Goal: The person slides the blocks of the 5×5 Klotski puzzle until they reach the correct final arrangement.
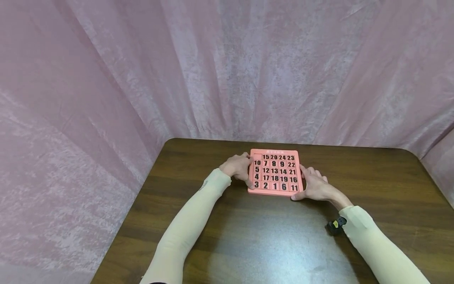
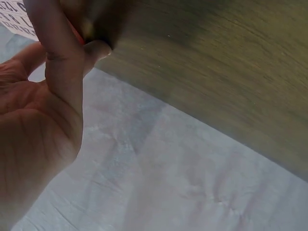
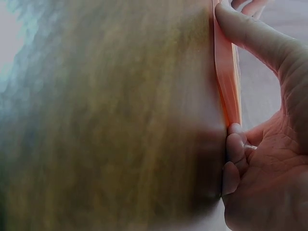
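A pink sliding number puzzle (image 1: 274, 175) lies on the table near its far edge, with black numbers on its tiles and a blank cell at the top left. My left hand (image 1: 238, 167) grips its left side, thumb by the lower corner and a finger higher up. At the lower right corner, my right hand (image 1: 315, 187) holds the frame between thumb and fingers. The right wrist view shows the puzzle's pink side (image 3: 226, 72) with the thumb on its edge. Only a corner of the numbered face (image 2: 17, 19) appears in the left wrist view.
The dark wooden table (image 1: 198, 157) reflects light in front of the puzzle. Pink velvet curtain (image 1: 241, 79) hangs behind the table and along its left side. A small black device (image 1: 335, 225) sits at the right wrist.
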A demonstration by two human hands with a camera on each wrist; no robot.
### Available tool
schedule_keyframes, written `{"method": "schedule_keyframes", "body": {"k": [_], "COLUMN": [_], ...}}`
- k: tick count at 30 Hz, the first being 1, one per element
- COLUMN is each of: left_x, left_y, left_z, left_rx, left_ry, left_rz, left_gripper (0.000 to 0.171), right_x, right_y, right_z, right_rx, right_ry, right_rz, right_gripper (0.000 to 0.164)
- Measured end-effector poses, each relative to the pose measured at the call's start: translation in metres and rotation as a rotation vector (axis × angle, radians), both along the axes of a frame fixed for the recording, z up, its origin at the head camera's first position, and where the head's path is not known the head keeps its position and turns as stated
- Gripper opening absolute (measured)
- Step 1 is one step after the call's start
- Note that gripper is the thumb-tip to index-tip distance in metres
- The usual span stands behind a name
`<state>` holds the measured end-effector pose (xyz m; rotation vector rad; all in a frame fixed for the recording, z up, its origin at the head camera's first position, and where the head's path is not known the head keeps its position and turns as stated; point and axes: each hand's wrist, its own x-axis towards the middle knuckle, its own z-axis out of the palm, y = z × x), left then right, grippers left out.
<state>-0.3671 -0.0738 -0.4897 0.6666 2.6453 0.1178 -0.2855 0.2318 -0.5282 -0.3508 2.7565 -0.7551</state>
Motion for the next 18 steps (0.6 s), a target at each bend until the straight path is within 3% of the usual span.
{"method": "schedule_keyframes", "body": {"k": [10,18], "left_x": [-0.0029,-0.0046], "left_y": [0.0007,0.0025], "left_z": [-0.0005,-0.0015], "left_rx": [0.001,0.004], "left_ry": [0.011,0.044], "left_rz": [0.028,0.022], "left_gripper": [0.104,0.053], "right_x": [-0.0007,-0.0012], "right_y": [0.0006,0.0008], "right_z": [-0.0006,-0.0006], "right_rx": [-0.001,-0.003], "right_ry": [-0.005,-0.001], "right_rz": [0.0,0.002], "right_gripper": [0.14,0.138]}}
